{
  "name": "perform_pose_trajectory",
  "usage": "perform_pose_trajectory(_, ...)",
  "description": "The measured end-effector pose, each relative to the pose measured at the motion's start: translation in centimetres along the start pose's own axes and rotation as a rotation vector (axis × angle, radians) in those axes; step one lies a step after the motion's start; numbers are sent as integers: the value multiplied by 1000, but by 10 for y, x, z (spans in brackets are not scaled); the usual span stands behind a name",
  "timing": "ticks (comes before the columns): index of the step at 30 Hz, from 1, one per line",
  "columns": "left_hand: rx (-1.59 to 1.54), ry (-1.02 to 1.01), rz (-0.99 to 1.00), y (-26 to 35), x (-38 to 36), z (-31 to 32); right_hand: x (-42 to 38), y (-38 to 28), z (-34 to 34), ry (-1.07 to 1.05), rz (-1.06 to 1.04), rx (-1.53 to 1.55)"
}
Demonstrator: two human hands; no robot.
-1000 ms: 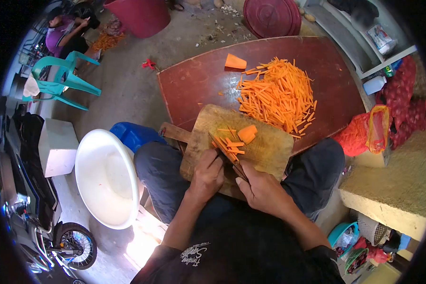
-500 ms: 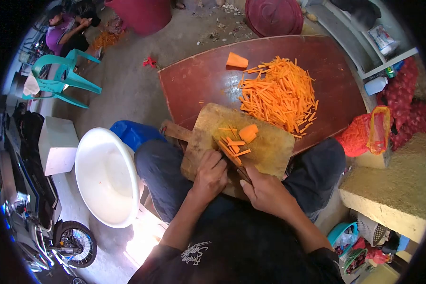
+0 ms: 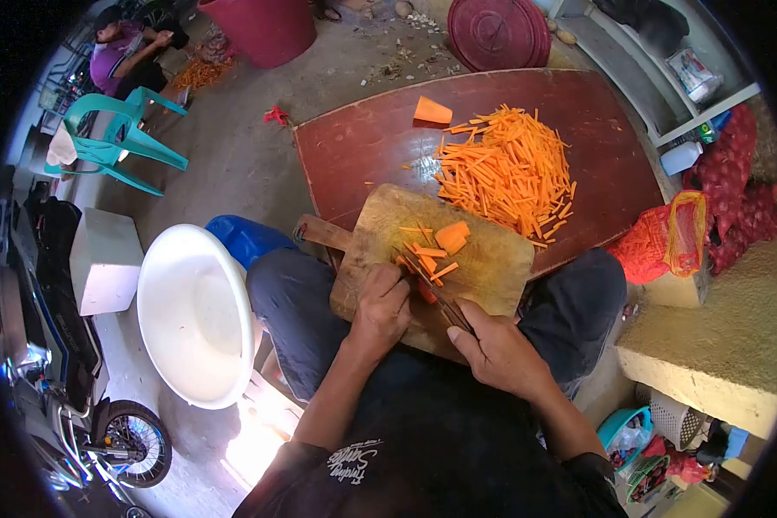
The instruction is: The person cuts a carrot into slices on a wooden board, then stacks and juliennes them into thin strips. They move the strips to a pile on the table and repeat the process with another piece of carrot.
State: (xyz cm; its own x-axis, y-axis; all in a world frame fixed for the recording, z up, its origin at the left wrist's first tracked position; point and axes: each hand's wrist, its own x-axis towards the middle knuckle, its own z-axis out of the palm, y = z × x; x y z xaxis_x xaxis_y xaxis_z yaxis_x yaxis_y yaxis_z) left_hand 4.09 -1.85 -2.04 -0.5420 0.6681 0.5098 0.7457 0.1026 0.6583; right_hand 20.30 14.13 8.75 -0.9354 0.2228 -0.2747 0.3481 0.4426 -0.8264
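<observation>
A wooden cutting board [image 3: 492, 259] lies tilted over my lap, its handle pointing left. My right hand [image 3: 501, 350] is closed round the handle of a knife [image 3: 440, 300], whose blade reaches up-left across carrot sticks. Beside the blade, my left hand [image 3: 383, 304] has its fingers bent together at the board's lower left; what they press on is mostly hidden. A carrot chunk [image 3: 451, 236] and several cut sticks [image 3: 429, 251] rest on the board. Beyond it, a big heap of carrot sticks [image 3: 509, 173] and a thick carrot piece [image 3: 432, 110] lie on the red-brown table [image 3: 354, 147].
A white basin [image 3: 194, 315] stands at left, by a blue container [image 3: 243, 240]. Farther left are a green chair [image 3: 116, 138], a motorcycle wheel [image 3: 134, 445] and a seated person [image 3: 121, 56]. Red net bags [image 3: 647, 246] sit on the right near a ledge [image 3: 708, 354].
The knife and my right hand have shifted slightly right and down, and the knife's angle has changed. My left hand has moved up slightly. The whole view has shifted a little.
</observation>
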Motion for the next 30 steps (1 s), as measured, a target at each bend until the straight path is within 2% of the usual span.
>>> perform_pose_trajectory(5, 2, -32, 21, -3, 0, -1, 17, 6, 14, -4, 43, -171)
perform_pose_trajectory(11, -39, 50, -36, 2, -6, 0, 8, 0, 1, -25, 40, 81)
perform_pose_trajectory(14, -44, -3, -34, 0, -6, -5, 0, 0, 2, 1, 2, 11)
perform_pose_trajectory(20, -9, -119, -32, -4, -10, -9, 16, 0, 17, -44, 84, -225)
perform_pose_trajectory(23, 3, -103, -12, -4, -8, -7, 20, 2, 15, -39, 37, -174)
perform_pose_trajectory(26, 34, -40, 27, -1, -5, -6, 17, 19, 17, 17, -61, 12)
perform_pose_trajectory(28, 97, 16, 46, 1, -6, -7, 11, 13, 10, 14, -32, 23)
perform_pose_trajectory(30, 108, -11, 52, -3, -10, -7, 2, 4, 6, -10, -3, 25)
